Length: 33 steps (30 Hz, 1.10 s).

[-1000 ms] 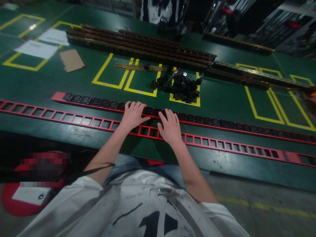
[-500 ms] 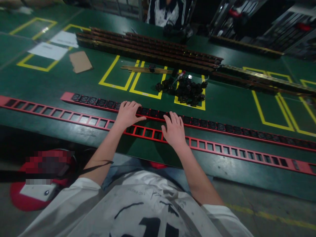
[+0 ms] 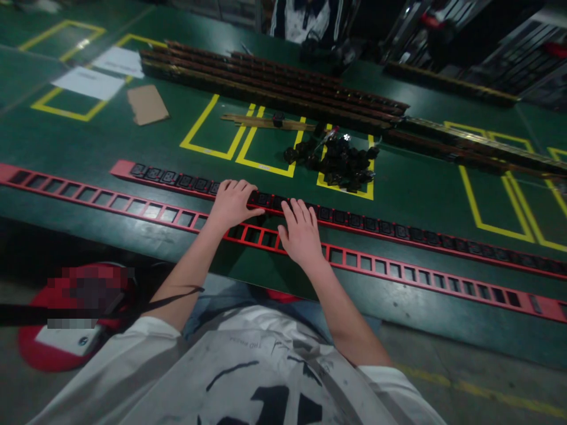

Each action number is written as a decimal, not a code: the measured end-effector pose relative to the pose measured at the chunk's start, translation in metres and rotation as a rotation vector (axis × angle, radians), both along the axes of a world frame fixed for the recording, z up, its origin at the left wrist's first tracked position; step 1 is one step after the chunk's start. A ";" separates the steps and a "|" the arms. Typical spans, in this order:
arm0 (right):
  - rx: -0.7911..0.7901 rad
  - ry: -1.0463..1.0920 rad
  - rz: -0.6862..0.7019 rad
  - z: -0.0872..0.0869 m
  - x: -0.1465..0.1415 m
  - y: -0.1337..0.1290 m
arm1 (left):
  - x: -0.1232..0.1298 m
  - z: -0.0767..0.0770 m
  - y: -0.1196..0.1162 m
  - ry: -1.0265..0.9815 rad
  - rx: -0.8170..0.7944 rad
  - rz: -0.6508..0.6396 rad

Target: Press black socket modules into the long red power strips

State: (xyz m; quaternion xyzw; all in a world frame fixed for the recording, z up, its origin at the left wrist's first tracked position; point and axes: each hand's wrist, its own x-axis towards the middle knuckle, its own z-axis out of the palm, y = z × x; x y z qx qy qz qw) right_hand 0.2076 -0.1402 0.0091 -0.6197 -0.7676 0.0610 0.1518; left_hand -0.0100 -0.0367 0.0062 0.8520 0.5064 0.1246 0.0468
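A long red strip [image 3: 370, 232] filled with a row of black square pieces lies across the green table. My left hand [image 3: 231, 203] rests on this strip left of centre, thumb apart from the fingers. On the same strip, a little to the right, lies my right hand [image 3: 301, 229], its fingers spread over the black pieces. Both palms hide part of the strips. Nearer to me, a second red strip [image 3: 380, 267] with open square slots passes under my wrists. Neither hand holds anything.
Beyond the strips sits a pile of black parts [image 3: 348, 165] beside thin tan sticks [image 3: 261, 123]. Long dark bars [image 3: 266, 85] are stacked farther back. Papers [image 3: 88, 83] and a cardboard piece [image 3: 147, 105] lie at the left. A person [image 3: 305, 20] is across the table.
My right hand has moved left along the filled strip, closer to my left hand. My left hand stays at nearly the same spot. The view has shifted slightly.
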 end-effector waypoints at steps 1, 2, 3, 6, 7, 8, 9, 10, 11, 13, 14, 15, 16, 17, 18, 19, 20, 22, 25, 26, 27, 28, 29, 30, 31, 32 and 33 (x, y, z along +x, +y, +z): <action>-0.001 -0.004 0.003 0.001 0.000 0.000 | 0.000 0.000 0.000 0.006 0.003 -0.001; 0.000 -0.006 0.004 0.001 0.000 0.000 | 0.000 0.000 0.000 0.012 0.007 -0.002; 0.001 -0.005 0.003 0.001 0.000 0.000 | 0.000 0.000 0.000 0.016 0.011 -0.003; 0.004 0.000 -0.006 0.001 -0.001 0.001 | 0.000 0.000 0.000 0.021 0.020 -0.008; 0.003 -0.003 -0.005 0.001 -0.001 0.001 | 0.000 0.000 0.000 0.021 0.021 -0.009; 0.003 -0.007 -0.003 0.001 -0.001 0.001 | 0.000 0.000 0.000 0.020 0.019 -0.009; 0.004 -0.011 0.001 0.001 -0.001 0.000 | 0.000 0.000 0.000 0.018 0.016 -0.007; 0.007 -0.013 0.002 0.001 -0.001 0.000 | 0.000 0.000 0.000 0.015 0.013 -0.006; 0.009 -0.012 0.001 0.001 -0.001 0.000 | 0.000 0.000 0.000 0.013 0.009 -0.005; 0.010 -0.007 -0.005 0.002 -0.001 0.000 | 0.000 0.000 0.000 0.011 0.005 -0.004; 0.006 -0.007 -0.006 0.002 -0.001 0.000 | 0.000 0.000 0.000 0.011 0.005 -0.004; 0.000 -0.009 -0.006 0.002 -0.001 0.000 | 0.000 0.001 0.000 0.012 0.006 -0.005; -0.007 -0.012 -0.006 0.002 -0.001 0.001 | 0.000 0.001 0.000 0.013 0.008 -0.005; -0.011 -0.012 -0.007 0.002 -0.001 0.001 | 0.000 0.001 -0.001 0.015 0.010 -0.005; -0.011 -0.009 -0.010 0.002 -0.001 0.001 | 0.000 0.001 -0.001 0.018 0.012 -0.004; -0.008 -0.003 -0.014 0.002 -0.001 0.001 | 0.000 0.001 -0.001 0.020 0.014 -0.004; -0.003 0.003 -0.017 0.002 -0.001 0.001 | 0.000 0.001 -0.001 0.022 0.017 -0.004; 0.002 0.006 -0.013 0.002 -0.001 0.001 | 0.000 0.000 -0.001 0.020 0.021 -0.005; -0.011 -0.012 -0.003 0.003 -0.001 0.001 | 0.000 -0.001 0.000 0.010 0.023 -0.009; -0.017 -0.016 -0.002 0.004 -0.001 0.001 | 0.000 -0.001 0.000 0.007 0.024 -0.009; -0.021 -0.017 -0.003 0.004 -0.001 0.001 | -0.001 -0.001 0.000 0.006 0.026 -0.009; -0.023 -0.017 -0.005 0.005 -0.002 0.001 | -0.001 -0.001 0.000 0.007 0.027 -0.010; -0.023 -0.017 -0.006 0.005 -0.002 0.001 | -0.001 -0.002 0.000 0.008 0.030 -0.011; -0.021 -0.019 -0.006 0.005 -0.002 0.001 | -0.001 -0.002 0.000 0.010 0.032 -0.012; -0.018 -0.021 -0.005 0.005 -0.002 0.001 | -0.001 -0.002 0.000 0.012 0.035 -0.013; -0.015 -0.023 -0.005 0.005 -0.001 0.001 | -0.001 -0.002 0.000 0.015 0.038 -0.014; -0.011 -0.025 -0.005 0.004 -0.001 0.001 | -0.001 -0.002 0.000 0.020 0.040 -0.013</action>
